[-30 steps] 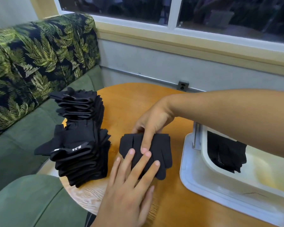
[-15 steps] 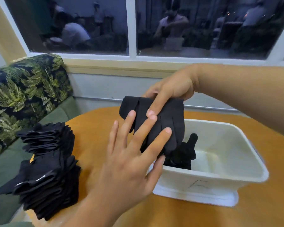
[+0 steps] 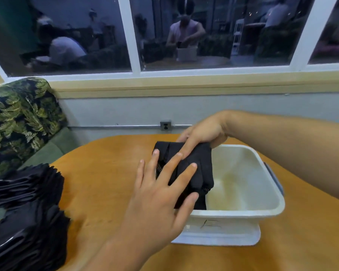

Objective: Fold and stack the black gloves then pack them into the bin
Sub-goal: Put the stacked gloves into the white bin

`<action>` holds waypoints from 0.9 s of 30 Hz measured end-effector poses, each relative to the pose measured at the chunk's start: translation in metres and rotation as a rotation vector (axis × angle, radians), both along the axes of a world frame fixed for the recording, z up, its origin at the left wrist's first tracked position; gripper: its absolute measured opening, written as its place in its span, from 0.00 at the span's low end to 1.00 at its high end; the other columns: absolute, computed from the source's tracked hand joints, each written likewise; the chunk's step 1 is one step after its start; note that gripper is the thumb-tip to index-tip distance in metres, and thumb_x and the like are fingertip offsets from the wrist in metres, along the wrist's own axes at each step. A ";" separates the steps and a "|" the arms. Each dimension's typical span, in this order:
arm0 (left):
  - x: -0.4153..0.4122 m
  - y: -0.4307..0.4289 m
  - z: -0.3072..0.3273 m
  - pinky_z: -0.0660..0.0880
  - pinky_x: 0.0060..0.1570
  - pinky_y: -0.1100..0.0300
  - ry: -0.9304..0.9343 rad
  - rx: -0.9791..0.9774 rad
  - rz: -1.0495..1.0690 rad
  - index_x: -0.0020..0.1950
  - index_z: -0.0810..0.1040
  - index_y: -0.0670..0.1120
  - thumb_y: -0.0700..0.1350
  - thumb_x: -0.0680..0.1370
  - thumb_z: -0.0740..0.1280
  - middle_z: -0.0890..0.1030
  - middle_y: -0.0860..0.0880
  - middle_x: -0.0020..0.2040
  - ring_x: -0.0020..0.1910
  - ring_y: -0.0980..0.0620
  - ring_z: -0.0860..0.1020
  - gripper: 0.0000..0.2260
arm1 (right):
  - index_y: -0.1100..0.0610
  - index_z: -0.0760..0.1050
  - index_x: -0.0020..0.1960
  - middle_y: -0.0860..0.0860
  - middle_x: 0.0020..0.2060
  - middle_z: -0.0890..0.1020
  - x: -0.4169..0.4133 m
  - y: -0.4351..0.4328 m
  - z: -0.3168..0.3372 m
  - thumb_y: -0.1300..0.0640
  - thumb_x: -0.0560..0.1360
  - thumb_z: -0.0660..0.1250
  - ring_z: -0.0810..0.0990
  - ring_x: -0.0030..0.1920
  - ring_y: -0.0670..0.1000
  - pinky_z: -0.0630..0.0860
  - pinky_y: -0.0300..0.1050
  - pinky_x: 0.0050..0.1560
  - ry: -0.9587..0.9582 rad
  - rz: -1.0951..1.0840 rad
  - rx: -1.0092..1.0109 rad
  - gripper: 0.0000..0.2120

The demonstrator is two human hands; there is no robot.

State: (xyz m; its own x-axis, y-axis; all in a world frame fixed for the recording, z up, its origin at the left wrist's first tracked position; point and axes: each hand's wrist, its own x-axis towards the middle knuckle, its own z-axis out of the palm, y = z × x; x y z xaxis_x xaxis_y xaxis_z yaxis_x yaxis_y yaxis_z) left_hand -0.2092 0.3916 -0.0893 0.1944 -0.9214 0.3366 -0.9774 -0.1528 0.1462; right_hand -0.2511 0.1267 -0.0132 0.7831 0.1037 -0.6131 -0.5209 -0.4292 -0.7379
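Observation:
A folded stack of black gloves (image 3: pixel 200 169) hangs tilted over the left end of the white bin (image 3: pixel 243 214). My right hand (image 3: pixel 202 133) grips its top edge from behind, index finger laid down the front. My left hand (image 3: pixel 160 192) presses flat against the front of the gloves with fingers spread and straight. The lower end of the gloves dips inside the bin. Whatever lies under them in the bin is hidden. A tall pile of black gloves (image 3: pixel 25 214) stands at the table's left edge.
The bin sits on a round wooden table (image 3: pixel 98 173). A green bench with a leaf-patterned backrest (image 3: pixel 20 118) is on the left. A wall with an outlet (image 3: pixel 165 125) and a window lie behind the table.
Both hands lifted the folded gloves off the table, carried them right and lowered them into the bin's left end. The view swung right and up.

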 end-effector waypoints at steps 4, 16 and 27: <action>0.008 0.000 -0.005 0.42 0.83 0.41 0.051 0.172 0.066 0.84 0.49 0.68 0.71 0.84 0.44 0.51 0.61 0.86 0.86 0.46 0.45 0.28 | 0.59 0.76 0.72 0.57 0.65 0.85 0.010 -0.001 -0.024 0.53 0.84 0.70 0.84 0.66 0.58 0.78 0.55 0.68 0.037 0.036 -0.017 0.19; 0.012 -0.009 -0.006 0.43 0.83 0.47 0.176 0.080 -0.011 0.86 0.49 0.64 0.67 0.84 0.40 0.50 0.61 0.86 0.85 0.58 0.43 0.29 | 0.46 0.79 0.69 0.42 0.63 0.80 -0.031 0.041 0.011 0.49 0.87 0.63 0.77 0.60 0.40 0.71 0.39 0.64 -0.715 0.100 -0.901 0.13; 0.019 0.014 -0.038 0.50 0.72 0.78 0.668 -0.168 0.151 0.80 0.58 0.66 0.58 0.86 0.53 0.57 0.70 0.80 0.79 0.74 0.49 0.22 | 0.54 0.64 0.81 0.52 0.79 0.66 -0.034 0.080 -0.092 0.30 0.82 0.59 0.64 0.78 0.56 0.63 0.58 0.78 -0.626 0.254 -1.186 0.37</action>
